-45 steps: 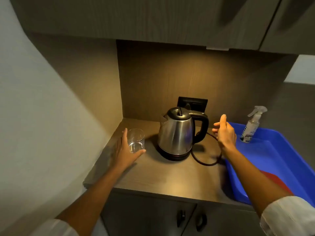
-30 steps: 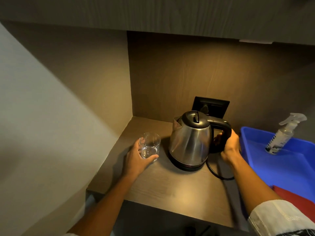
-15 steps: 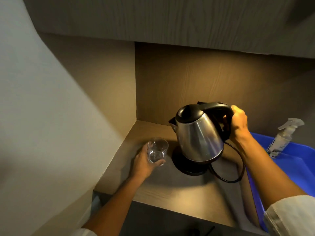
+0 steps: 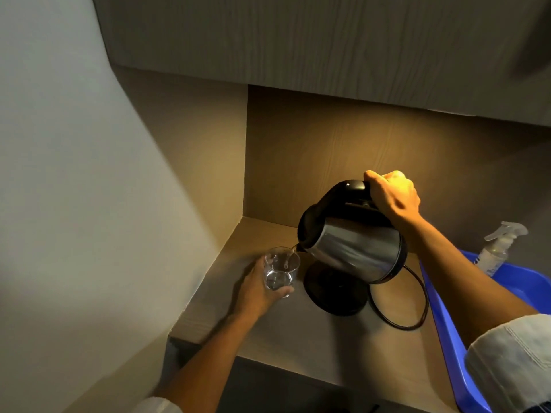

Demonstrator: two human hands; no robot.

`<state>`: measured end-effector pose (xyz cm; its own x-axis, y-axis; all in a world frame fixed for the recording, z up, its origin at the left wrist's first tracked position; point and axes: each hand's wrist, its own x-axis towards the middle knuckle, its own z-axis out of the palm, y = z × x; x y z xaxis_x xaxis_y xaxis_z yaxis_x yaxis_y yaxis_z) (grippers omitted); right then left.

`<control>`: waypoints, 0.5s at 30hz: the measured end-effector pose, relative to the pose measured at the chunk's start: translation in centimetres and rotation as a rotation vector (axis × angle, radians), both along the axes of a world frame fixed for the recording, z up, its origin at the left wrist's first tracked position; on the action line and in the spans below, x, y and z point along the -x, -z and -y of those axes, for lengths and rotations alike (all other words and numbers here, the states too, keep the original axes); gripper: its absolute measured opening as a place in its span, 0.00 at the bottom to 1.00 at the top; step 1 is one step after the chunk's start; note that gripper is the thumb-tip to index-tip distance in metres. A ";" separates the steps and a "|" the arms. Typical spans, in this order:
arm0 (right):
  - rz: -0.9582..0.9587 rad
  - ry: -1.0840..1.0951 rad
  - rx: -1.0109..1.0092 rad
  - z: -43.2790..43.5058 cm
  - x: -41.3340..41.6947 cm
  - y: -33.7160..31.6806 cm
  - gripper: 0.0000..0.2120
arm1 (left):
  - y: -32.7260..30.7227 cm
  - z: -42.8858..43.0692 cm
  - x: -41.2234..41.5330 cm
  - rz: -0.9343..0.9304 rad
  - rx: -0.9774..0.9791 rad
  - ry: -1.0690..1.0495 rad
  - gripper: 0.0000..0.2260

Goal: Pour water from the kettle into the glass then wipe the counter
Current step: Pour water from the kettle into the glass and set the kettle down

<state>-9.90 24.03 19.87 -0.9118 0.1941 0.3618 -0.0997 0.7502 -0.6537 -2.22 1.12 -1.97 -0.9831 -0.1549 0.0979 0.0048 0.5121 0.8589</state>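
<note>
Left hand (image 4: 258,289) wrapped round glass (image 4: 280,272) on counter (image 4: 298,332), water inside. Just right of that grip, black base (image 4: 335,293). Above, kettle (image 4: 354,248) tilted, spout at glass rim, pouring; right hand (image 4: 392,193) closed on handle. Right of it, blue tray (image 4: 441,317), spray bottle (image 4: 496,251).

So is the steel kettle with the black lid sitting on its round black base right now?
No, the steel kettle is lifted off its round black base and tilted by the right hand, spout over the clear glass.

Warm light falls on a wood-panelled alcove (image 4: 328,162) under grey cabinets (image 4: 298,40).
</note>
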 end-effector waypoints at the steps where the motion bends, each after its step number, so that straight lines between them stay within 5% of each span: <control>1: -0.011 -0.016 -0.024 0.1 0.1 -0.1 0.23 | 0.1 0.0 0.1 -0.004 -0.007 0.003 0.41; 15: -0.129 -0.127 -0.237 3.1 0.2 -2.0 0.22 | 0.5 0.2 -0.1 -0.038 0.020 -0.019 0.43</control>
<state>-10.12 20.92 21.88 -0.8670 -0.0224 0.4979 -0.2733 0.8567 -0.4374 -2.10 0.88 -2.45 -0.9755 -0.1712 0.1382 0.0272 0.5292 0.8480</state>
